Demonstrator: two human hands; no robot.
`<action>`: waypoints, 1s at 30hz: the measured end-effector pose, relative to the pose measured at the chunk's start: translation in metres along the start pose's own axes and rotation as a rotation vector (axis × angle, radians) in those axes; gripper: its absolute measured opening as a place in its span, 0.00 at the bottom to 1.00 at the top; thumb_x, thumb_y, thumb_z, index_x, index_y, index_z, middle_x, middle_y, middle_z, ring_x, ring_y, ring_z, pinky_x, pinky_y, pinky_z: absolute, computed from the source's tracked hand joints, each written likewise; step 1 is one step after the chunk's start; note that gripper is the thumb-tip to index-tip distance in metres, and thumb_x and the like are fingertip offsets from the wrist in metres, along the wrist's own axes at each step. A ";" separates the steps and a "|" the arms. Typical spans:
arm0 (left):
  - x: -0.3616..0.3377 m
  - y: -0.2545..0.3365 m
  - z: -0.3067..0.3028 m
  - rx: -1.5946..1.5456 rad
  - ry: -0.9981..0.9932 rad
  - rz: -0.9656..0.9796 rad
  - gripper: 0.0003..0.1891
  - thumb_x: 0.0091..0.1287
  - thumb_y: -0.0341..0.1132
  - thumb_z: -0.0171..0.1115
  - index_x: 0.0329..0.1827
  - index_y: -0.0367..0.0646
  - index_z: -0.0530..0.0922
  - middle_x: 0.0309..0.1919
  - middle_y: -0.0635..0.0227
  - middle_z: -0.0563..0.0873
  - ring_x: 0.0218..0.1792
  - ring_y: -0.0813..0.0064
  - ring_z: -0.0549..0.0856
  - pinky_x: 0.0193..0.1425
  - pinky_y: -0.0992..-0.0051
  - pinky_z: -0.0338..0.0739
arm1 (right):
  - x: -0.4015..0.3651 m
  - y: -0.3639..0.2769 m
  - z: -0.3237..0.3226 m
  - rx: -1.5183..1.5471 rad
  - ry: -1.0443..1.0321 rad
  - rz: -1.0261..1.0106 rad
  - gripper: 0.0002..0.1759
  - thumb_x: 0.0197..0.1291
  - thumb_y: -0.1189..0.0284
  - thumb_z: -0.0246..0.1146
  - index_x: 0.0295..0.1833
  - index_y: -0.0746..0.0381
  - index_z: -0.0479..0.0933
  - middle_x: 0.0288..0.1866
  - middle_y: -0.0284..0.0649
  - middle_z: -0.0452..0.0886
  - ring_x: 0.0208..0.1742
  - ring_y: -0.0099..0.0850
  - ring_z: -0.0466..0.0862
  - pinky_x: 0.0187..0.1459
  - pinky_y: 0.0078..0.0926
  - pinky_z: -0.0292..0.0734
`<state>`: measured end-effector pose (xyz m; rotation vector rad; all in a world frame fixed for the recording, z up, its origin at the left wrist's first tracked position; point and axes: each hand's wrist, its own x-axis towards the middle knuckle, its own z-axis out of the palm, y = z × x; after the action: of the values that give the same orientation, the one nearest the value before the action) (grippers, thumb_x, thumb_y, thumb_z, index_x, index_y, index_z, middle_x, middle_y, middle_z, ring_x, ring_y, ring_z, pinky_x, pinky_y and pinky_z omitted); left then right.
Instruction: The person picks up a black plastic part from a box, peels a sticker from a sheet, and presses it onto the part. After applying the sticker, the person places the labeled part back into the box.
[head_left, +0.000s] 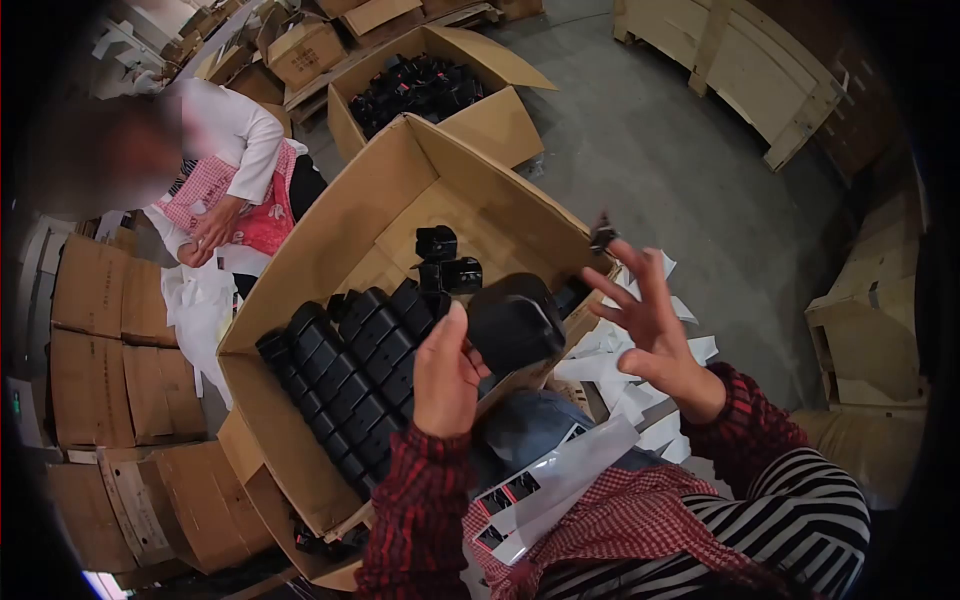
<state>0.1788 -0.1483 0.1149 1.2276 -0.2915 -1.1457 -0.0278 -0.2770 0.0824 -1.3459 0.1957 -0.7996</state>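
My left hand (447, 372) grips a black plastic part (517, 322) by its left side, above the near edge of a large open cardboard box (300, 235). To the right of that part, my right hand (645, 325) is raised with its fingers spread. A small dark piece (602, 232) shows just beyond its fingertips; whether it touches them I cannot tell. Rows of stacked black parts (345, 375) fill the near left side of the box, and a few loose ones (445, 262) stand near its middle. A sheet of labels (520, 500) lies on my lap.
Another person (225, 175) sits at the upper left, hands together. Behind the box stands a second carton (480, 125) of black parts. Stacked cartons (92, 340) line the left, wooden crates (740, 65) the upper right. White paper scraps (640, 385) lie right of the box.
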 end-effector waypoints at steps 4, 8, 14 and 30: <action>-0.064 -0.053 -0.003 -0.164 -0.117 -0.058 0.25 0.74 0.53 0.46 0.61 0.41 0.69 0.49 0.67 0.80 0.49 0.73 0.82 0.51 0.72 0.80 | 0.014 -0.005 0.059 -0.161 -0.122 0.149 0.75 0.39 0.60 0.80 0.76 0.53 0.25 0.78 0.46 0.42 0.72 0.45 0.63 0.65 0.42 0.65; -0.123 -0.045 0.037 0.044 -0.173 0.240 0.20 0.71 0.38 0.56 0.62 0.41 0.66 0.56 0.64 0.76 0.53 0.70 0.80 0.53 0.65 0.82 | -0.001 -0.004 0.085 -0.194 -0.264 0.096 0.74 0.39 0.68 0.80 0.77 0.51 0.27 0.76 0.49 0.48 0.66 0.43 0.71 0.59 0.37 0.73; -0.168 -0.046 0.024 -0.056 -0.010 0.150 0.21 0.68 0.28 0.58 0.63 0.41 0.67 0.54 0.65 0.78 0.52 0.73 0.81 0.50 0.69 0.82 | -0.007 -0.003 0.100 -0.353 -0.092 0.045 0.57 0.55 0.76 0.69 0.78 0.42 0.34 0.76 0.44 0.52 0.60 0.38 0.76 0.52 0.31 0.78; -0.197 -0.061 -0.016 -0.218 0.121 0.257 0.17 0.66 0.22 0.57 0.58 0.41 0.71 0.50 0.67 0.80 0.48 0.77 0.82 0.52 0.73 0.80 | -0.040 -0.048 0.144 -0.506 -0.216 -0.185 0.13 0.51 0.82 0.68 0.45 0.67 0.79 0.34 0.39 0.80 0.31 0.25 0.81 0.32 0.20 0.77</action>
<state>0.0685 0.0263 0.1322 1.0292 -0.2196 -0.8547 0.0047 -0.1387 0.1502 -1.9396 0.1060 -0.7791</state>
